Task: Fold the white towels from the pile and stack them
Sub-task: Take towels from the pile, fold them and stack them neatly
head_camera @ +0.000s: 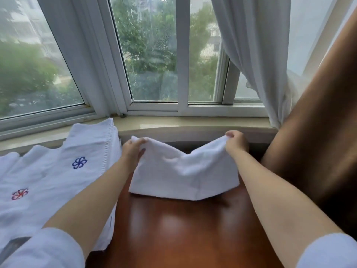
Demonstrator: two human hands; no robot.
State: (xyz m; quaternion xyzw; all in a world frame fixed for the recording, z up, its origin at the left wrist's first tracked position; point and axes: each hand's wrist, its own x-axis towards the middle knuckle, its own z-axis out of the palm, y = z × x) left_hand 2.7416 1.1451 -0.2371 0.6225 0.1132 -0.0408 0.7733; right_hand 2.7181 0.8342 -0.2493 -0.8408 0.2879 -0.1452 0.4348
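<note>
A small white towel (183, 171) hangs folded between my two hands above the far part of the wooden table (183, 229), its lower edge resting on the wood. My left hand (133, 151) pinches its upper left corner. My right hand (236, 142) pinches its upper right corner. The top edge sags in the middle. On the left lies the pile of white towels (48, 180), one with a blue emblem (79, 162), one with a red and blue emblem (19, 194).
A window sill (193, 122) runs right behind the table under a white-framed window. A sheer white curtain (251, 55) and a brown curtain (318, 132) hang at the right, close to my right arm.
</note>
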